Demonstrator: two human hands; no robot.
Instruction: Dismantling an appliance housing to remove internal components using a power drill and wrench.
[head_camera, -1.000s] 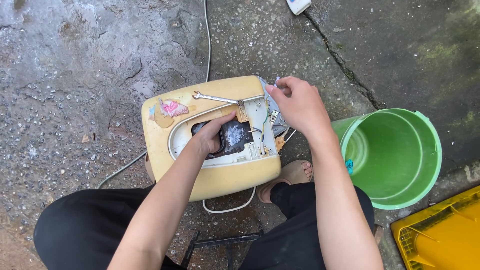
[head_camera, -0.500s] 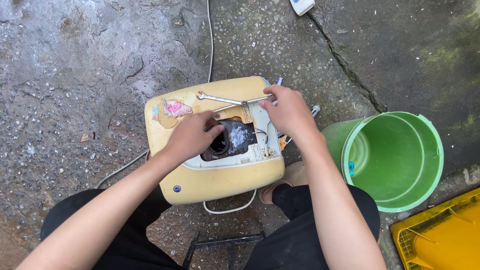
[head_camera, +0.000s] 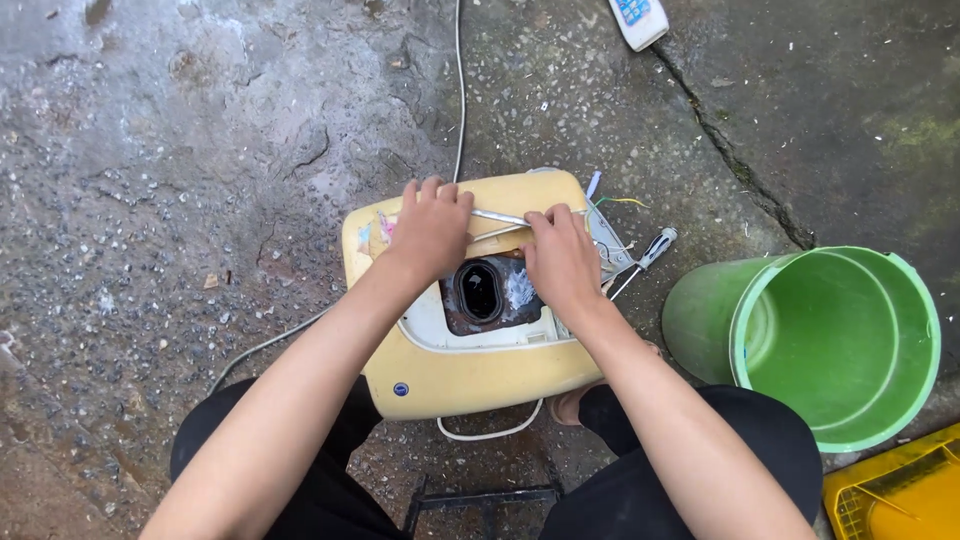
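Both palms pressed flat on cream plastic heater casing (head_camera: 470, 375), nothing gripped: left hand (head_camera: 430, 230) beside right hand (head_camera: 560, 262), fingers over metal spanner (head_camera: 498, 216). Casing on wet concrete, oval opening (head_camera: 480, 292) between wrists. Smooth green bucket (head_camera: 835, 345) near.

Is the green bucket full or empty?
Empty: the green bucket is tilted toward the camera, and its bare inner wall and bottom show, with nothing inside.

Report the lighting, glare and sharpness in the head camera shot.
Head view: soft, even daylight with hardly any shadows; the wet concrete ground shows pale sheen at upper left; both hands and the yellow appliance casing are sharp; the green bucket bows slightly from wide-angle distortion near the edge.
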